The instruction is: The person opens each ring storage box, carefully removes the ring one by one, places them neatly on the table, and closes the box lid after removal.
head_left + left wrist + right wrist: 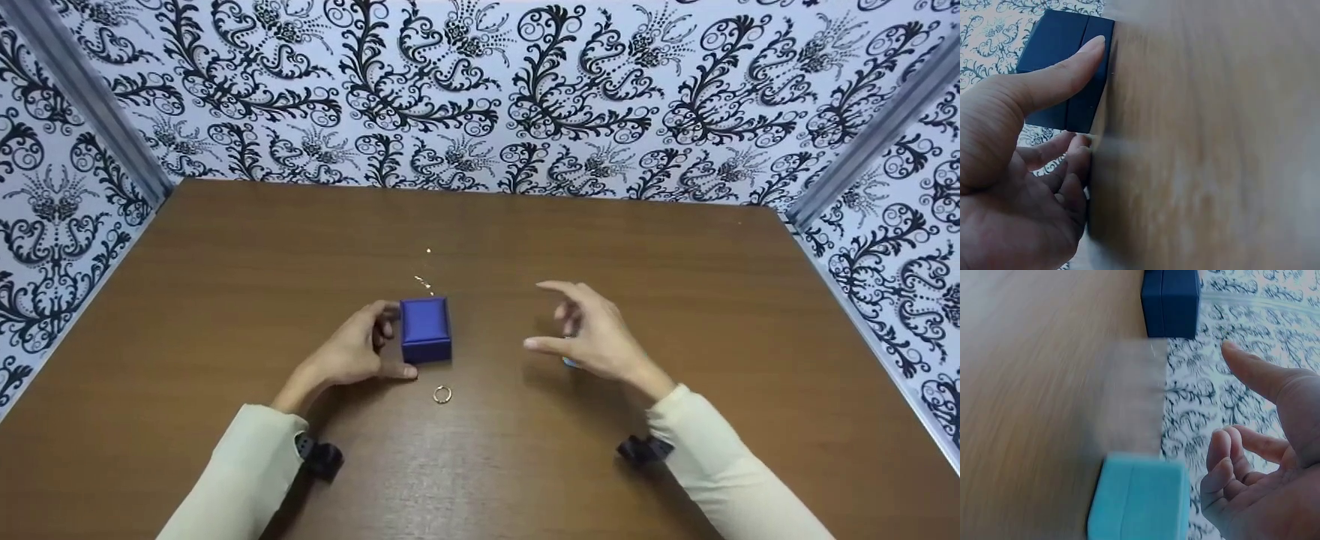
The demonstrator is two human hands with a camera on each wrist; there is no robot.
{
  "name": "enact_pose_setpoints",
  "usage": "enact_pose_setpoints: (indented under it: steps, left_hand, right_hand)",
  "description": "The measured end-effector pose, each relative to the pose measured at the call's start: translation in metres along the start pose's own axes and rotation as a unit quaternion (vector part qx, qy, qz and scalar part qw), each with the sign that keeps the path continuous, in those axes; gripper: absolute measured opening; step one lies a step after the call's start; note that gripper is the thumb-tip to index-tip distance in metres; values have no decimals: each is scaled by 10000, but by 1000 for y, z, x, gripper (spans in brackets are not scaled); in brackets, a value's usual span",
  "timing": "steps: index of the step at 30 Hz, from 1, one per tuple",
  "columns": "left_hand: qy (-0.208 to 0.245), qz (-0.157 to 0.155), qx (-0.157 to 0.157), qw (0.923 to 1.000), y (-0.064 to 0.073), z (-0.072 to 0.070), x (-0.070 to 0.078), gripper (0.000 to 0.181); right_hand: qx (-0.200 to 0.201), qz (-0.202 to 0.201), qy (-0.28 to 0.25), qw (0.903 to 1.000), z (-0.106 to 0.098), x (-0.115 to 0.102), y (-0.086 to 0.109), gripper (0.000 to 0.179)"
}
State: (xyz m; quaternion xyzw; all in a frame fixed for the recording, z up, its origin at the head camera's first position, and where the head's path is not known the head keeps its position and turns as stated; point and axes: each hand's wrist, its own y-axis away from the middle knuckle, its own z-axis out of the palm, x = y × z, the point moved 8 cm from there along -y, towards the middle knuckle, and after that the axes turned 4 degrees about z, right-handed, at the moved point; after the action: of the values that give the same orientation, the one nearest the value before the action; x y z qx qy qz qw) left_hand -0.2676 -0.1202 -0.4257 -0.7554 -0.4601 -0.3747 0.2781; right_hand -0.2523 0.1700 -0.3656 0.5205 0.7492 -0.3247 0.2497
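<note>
The left grip [352, 349] is wide beside the dark-blue cuboid box [425, 330], contact unclear, roughly midway between the side edges of the brown wooden surface [487, 457]; the right grip [600, 337] is also wide. Step seems grasping the box; next move calls for gentle closing.

Free tabletop [487, 315] runs between two obstacles, blue box [425, 330] and turquoise box [1140, 500].

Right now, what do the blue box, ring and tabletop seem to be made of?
Blue box: perhaps satin leatherette, from soft highlights on its lid. Ring: probably polished metal, given its golden shine. Tabletop: wood or laminate, semi-gloss; brown grain and pale reflections show.
</note>
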Motion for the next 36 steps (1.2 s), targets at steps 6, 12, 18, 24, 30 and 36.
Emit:
enact_pose_setpoints:
  steps: [6, 12, 18, 24, 30, 36]
  left_hand:
    - [-68, 180, 242, 9995, 5, -10, 14, 90]
    - [-580, 428, 629, 9954, 8, -22, 44, 90]
    - [-866, 890, 840, 9887, 5, -13, 86, 89]
    - [-956, 1455, 630, 9827, -6, 21, 122, 81]
    - [-995, 1466, 1, 9842, -23, 62, 138, 75]
    - [-1139, 1167, -437, 9856, -41, 94, 137, 76]
  right_hand:
    - [415, 255, 392, 9980, -30, 22, 15, 74]
    - [322, 484, 845, 9947, -43, 39, 28, 81]
    - [85, 696, 994, 9926, -42, 60, 39, 84]
    - [-172, 840, 913, 9921, -38, 71, 44, 77]
    - [-375, 976, 819, 9911, -35, 77, 43, 75]
    - [-492, 925, 905, 9904, -31, 80, 40, 72]
